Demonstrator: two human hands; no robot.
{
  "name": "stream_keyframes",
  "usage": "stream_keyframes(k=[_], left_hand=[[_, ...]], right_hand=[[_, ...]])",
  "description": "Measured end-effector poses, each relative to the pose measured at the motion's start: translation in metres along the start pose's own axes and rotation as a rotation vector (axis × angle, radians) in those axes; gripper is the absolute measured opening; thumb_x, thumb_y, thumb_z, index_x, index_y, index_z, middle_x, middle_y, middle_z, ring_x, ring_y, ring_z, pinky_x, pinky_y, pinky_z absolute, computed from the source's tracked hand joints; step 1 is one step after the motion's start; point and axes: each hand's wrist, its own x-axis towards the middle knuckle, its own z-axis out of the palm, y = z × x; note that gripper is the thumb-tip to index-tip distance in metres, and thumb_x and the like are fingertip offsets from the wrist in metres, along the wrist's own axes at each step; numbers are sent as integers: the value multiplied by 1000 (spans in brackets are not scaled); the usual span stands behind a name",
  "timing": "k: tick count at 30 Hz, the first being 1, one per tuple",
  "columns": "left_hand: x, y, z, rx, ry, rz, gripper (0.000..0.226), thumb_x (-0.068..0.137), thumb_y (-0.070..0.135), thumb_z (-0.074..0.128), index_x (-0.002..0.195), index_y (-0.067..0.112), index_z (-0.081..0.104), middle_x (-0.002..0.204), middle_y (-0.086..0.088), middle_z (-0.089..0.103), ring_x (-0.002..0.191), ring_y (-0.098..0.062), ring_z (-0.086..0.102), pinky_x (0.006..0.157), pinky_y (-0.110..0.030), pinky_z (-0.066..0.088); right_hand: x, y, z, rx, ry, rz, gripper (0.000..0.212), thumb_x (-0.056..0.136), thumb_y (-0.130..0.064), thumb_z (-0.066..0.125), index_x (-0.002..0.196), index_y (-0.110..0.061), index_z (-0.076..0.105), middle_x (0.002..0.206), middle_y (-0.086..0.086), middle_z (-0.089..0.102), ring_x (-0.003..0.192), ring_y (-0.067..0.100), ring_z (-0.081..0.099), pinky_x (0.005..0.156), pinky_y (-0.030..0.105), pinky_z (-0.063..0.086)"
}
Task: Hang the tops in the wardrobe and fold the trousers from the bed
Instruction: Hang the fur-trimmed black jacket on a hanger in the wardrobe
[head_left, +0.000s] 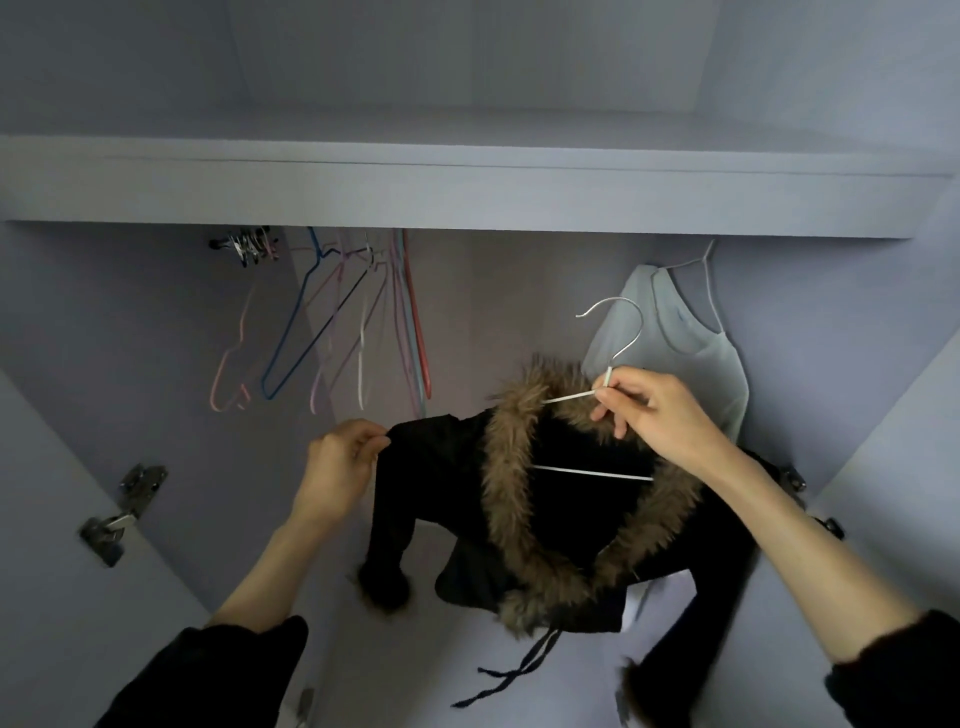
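Observation:
A black top (582, 514) with a brown fur collar sits on a white wire hanger (613, 348) inside the open wardrobe. My right hand (654, 410) pinches the hanger just below its hook, which points up and left, below the rail. My left hand (345, 452) pinches the top's left shoulder at the hanger's end. One black sleeve with a fur cuff dangles down at the left, and dark drawstrings hang from the hem.
A pale sleeveless top (675, 338) hangs on a white hanger at the right back of the wardrobe. Several bare coloured wire hangers (332, 322) hang at the left, with clips (249, 247) beside them. A shelf (467, 192) runs overhead. Door hinges (124, 514) flank both sides.

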Motion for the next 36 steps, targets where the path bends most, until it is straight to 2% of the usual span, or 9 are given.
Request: stream_keyframes(k=[4, 8, 12, 16, 20, 24, 29, 33, 36], left_hand=[[5, -7, -5, -31, 108, -161, 10, 90, -1, 53, 87, -1, 62, 83, -15, 65, 71, -18, 54, 59, -13, 33], [11, -9, -9, 23, 84, -286, 12, 90, -1, 49, 97, -1, 58, 87, -17, 61, 84, -34, 59, 66, -30, 37], [6, 29, -5, 52, 66, 128, 31, 87, 2, 60, 118, 4, 58, 114, -15, 59, 102, -30, 54, 85, -36, 43], [-2, 64, 12, 186, -85, 531, 32, 83, 17, 69, 114, 9, 65, 102, -7, 66, 97, -28, 59, 81, -30, 36], [-4, 82, 20, 45, -36, 442, 12, 84, 1, 64, 95, 0, 69, 86, -11, 65, 84, -29, 61, 74, -24, 41], [-1, 95, 22, -62, 31, 434, 9, 82, -6, 63, 86, 0, 69, 82, -10, 66, 79, -20, 59, 73, -11, 35], [6, 93, 18, -76, 38, 350, 12, 89, 1, 58, 97, -1, 67, 92, -11, 68, 83, -24, 63, 74, -11, 38], [6, 94, 15, -83, -103, 461, 19, 87, 13, 63, 102, 3, 67, 89, 1, 61, 82, -11, 58, 75, -8, 37], [4, 94, 21, -89, -62, 455, 15, 86, 1, 63, 100, -2, 68, 87, -2, 59, 78, -12, 56, 74, -8, 37]], right_hand=[[-4, 8, -17, 62, -1, 17, 24, 94, -10, 54, 74, -22, 61, 64, -4, 68, 49, 1, 49, 56, 13, 37], [-12, 18, -25, 82, -38, 54, 19, 94, -10, 55, 80, -17, 65, 65, -2, 69, 48, 3, 42, 52, 10, 33], [-11, 11, -9, 99, -54, 15, 21, 93, -13, 56, 77, -21, 68, 70, 0, 71, 63, 33, 51, 66, 28, 39], [-3, -5, 8, 20, -87, -34, 29, 93, -24, 56, 66, -26, 67, 73, -5, 68, 68, 27, 56, 72, 33, 43], [2, -9, 8, -21, -63, -23, 25, 93, -29, 54, 72, -33, 65, 71, -13, 68, 60, 25, 53, 69, 37, 48], [-3, -7, 10, -69, -103, -23, 16, 94, -31, 53, 87, -34, 67, 79, -21, 70, 58, 7, 61, 60, 23, 45], [-9, -2, 16, 0, -41, -22, 19, 93, -31, 53, 85, -36, 69, 77, -19, 70, 44, 8, 55, 70, 31, 54], [-10, -3, 16, 133, 14, -23, 24, 94, -25, 54, 88, -45, 65, 65, -12, 66, 40, 6, 46, 57, 19, 48], [-6, -7, 15, 192, 0, 8, 24, 93, -20, 57, 94, -42, 66, 61, -10, 65, 43, 5, 49, 49, 13, 44]])
